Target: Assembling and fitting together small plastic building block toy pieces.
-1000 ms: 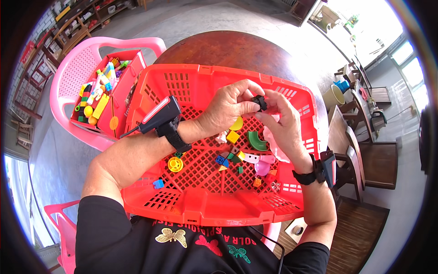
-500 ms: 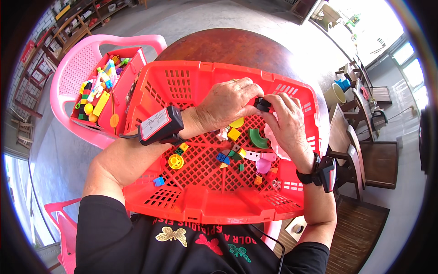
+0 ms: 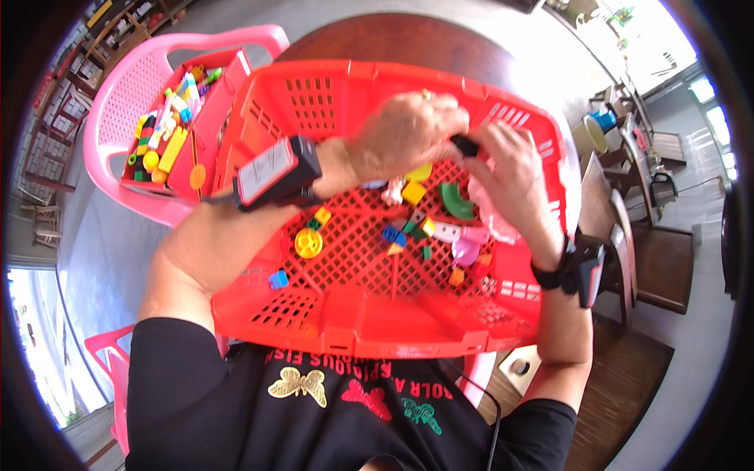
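Observation:
Over the far right part of a red plastic basket (image 3: 345,334), my left hand (image 3: 408,135) and my right hand (image 3: 514,165) meet with bent fingers. Between their fingertips they pinch a small black piece (image 3: 466,145); it looked like a pair of toy wheels a moment earlier, and fingers now partly cover it. Below lie scattered toy pieces: a green curved piece (image 3: 455,202), a yellow block (image 3: 414,191), a yellow wheel-shaped piece (image 3: 308,243), a blue block (image 3: 278,279) and a purple piece (image 3: 466,252). Something pale pink (image 3: 488,210) is half hidden beside my right hand.
To the left, a pink plastic chair (image 3: 116,118) holds a red box (image 3: 221,125) full of colourful toys. A round brown wooden table (image 3: 393,35) stands beyond the basket. Wooden chairs and a dark wooden surface (image 3: 628,392) are at the right.
The view has shifted, so the basket sits higher in the picture. Both hands still grip the black piece; it has turned and is more covered by blurred fingers.

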The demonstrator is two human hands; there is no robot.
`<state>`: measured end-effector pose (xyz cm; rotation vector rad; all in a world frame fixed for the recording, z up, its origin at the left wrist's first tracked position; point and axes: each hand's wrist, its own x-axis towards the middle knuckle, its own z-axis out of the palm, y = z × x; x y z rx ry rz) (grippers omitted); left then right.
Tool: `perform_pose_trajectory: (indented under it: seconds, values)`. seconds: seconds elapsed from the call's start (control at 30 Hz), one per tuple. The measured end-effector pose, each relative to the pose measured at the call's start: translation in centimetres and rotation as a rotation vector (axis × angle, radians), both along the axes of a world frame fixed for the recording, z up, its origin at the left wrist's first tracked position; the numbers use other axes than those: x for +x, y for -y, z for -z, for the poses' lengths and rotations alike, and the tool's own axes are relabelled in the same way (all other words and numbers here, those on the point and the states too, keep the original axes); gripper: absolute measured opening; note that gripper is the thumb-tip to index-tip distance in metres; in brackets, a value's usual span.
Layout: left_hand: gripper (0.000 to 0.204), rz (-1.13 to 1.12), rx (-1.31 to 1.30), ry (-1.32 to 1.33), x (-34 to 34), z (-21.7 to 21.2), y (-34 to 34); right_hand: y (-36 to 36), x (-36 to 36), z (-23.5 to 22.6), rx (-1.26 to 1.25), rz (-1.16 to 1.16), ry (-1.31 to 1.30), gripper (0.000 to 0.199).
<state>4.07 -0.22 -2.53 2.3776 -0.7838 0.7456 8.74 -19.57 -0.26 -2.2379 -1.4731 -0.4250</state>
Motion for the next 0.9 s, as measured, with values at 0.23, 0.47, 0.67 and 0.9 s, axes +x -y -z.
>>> perform_pose_trajectory:
  seconds: [0.23, 0.47, 0.67, 0.9]
  values:
    - [0.028, 0.017, -0.1, -0.154, 0.8, 0.6, -0.2, 0.0, 1.4, 1.4, 0.202, -0.139, -0.994, 0.052]
    - [0.037, -0.03, 0.0, -0.409, 0.0, 1.0, 0.3, 0.5, 1.8, 2.0, 0.099, -0.009, -0.711, 0.029]
    - [0.022, -0.059, 0.556, -0.792, -0.1, 2.7, -2.1, 0.2, 1.1, 2.0, -0.015, 0.042, -0.517, 0.015]
    - [0.028, -0.216, 0.859, -0.889, 1.0, 1.8, -3.1, 0.1, 1.3, 3.2, -0.087, -0.03, -0.358, 0.021]
